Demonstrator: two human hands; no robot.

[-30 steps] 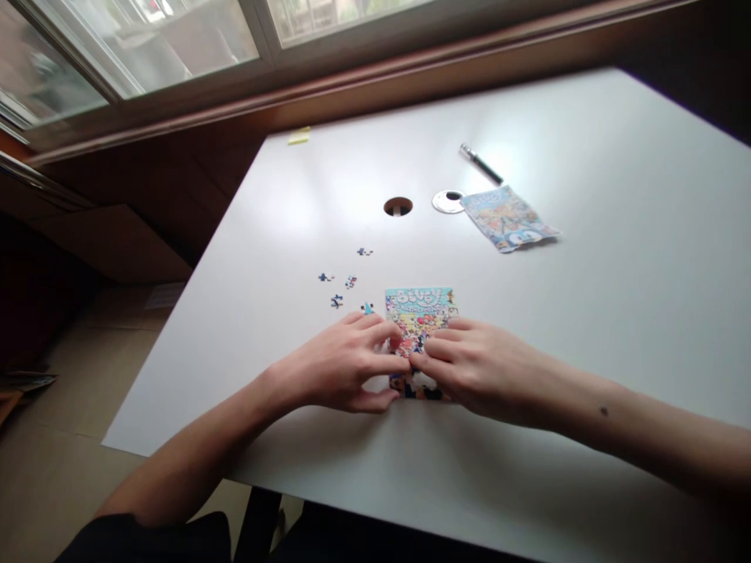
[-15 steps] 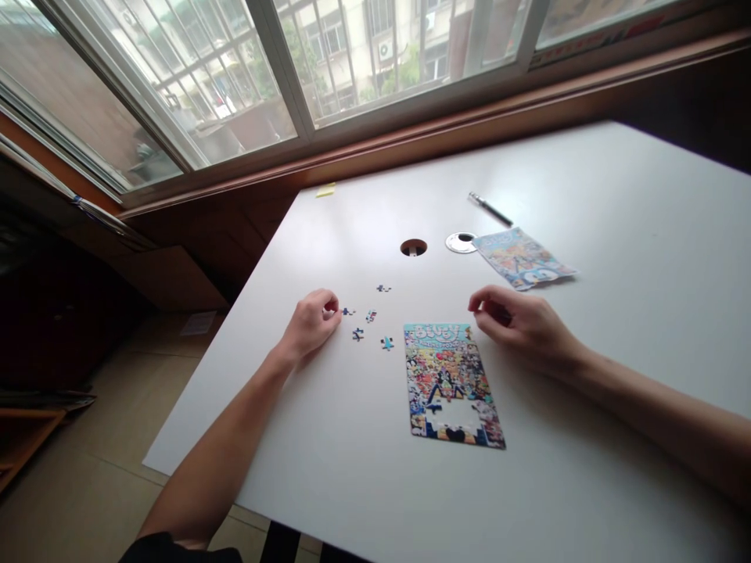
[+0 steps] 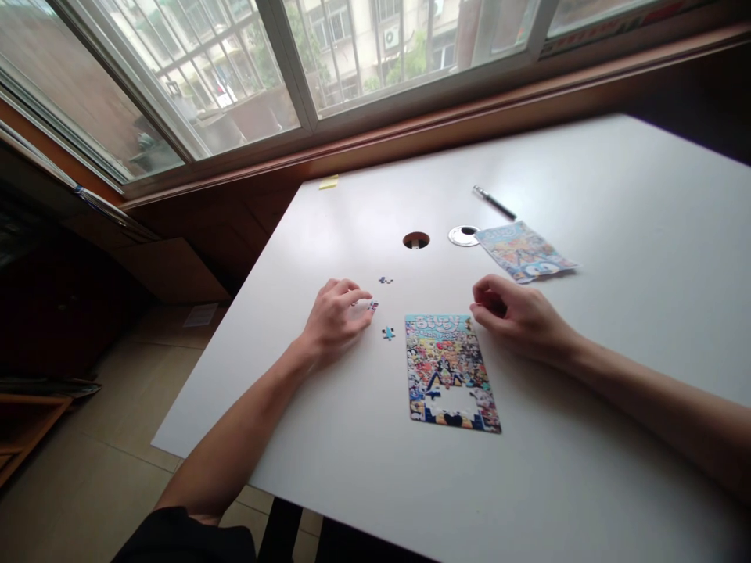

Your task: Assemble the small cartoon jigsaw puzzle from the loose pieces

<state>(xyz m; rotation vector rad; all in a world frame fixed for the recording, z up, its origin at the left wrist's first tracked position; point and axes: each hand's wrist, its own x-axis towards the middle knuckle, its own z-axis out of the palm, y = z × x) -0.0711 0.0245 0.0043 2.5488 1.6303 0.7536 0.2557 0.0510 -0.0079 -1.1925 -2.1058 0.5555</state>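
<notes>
My left hand (image 3: 340, 319) reaches over the table, thumb and forefinger apart on either side of a small jigsaw piece (image 3: 374, 306). Its palm and fingers cover the spot where other pieces lay. A light-blue piece (image 3: 388, 333) lies to the right of the thumb, and a dark-blue and white piece (image 3: 386, 280) lies farther back. The colourful jigsaw puzzle (image 3: 443, 352) lies flat in front of me, with a white gap in its lower part. Beside its top right corner, my right hand (image 3: 516, 313) rests with curled fingers, tips together; anything inside them is hidden.
A crumpled printed packet (image 3: 528, 254) lies behind my right hand. Near it are a pen (image 3: 494, 202) and a round metal cover (image 3: 463, 236). The white table (image 3: 352, 461) has a cable hole (image 3: 416, 241) and a yellow sticker (image 3: 328, 182) at its far edge.
My left hand has moved right and its fingers have spread around the piece, covering other pieces. My right hand stays by the puzzle's corner. The view has tilted slightly.
</notes>
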